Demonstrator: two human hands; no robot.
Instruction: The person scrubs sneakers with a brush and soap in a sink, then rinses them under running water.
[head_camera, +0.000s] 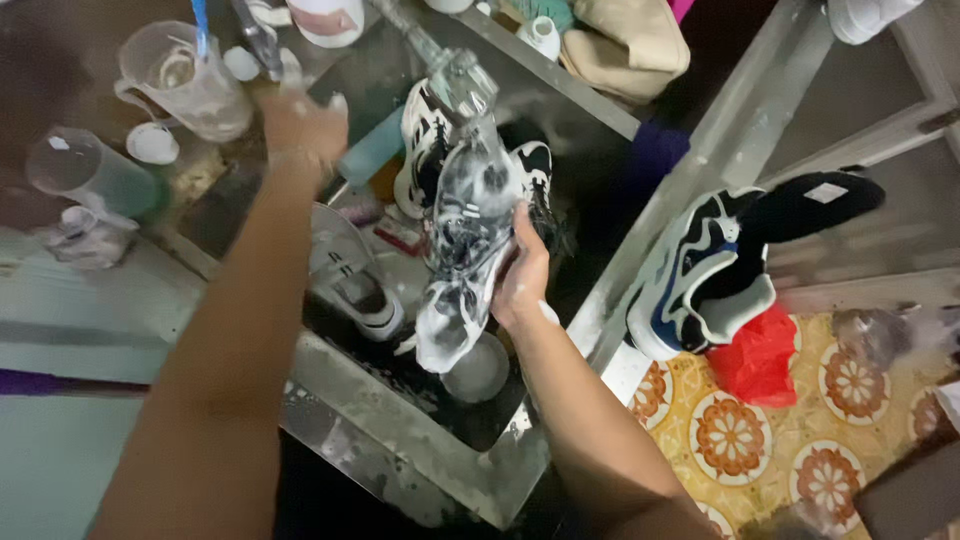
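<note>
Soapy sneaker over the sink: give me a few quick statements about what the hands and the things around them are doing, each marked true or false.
1. The right hand holds the soapy sneaker over the sink. True.
2. The left hand also grips that sneaker. False: it is raised near the tap handle, apart from the sneaker.
3. Water runs from the tap onto the sneaker. True.
4. Another sneaker rests on the ledge to the right of the sink. True.
5. The red plastic bag lies inside the sink. False: it lies outside it, below the sneaker on the ledge, over the patterned floor.
6. The clear measuring jug stands right of the sink. False: it stands on the left.
</note>
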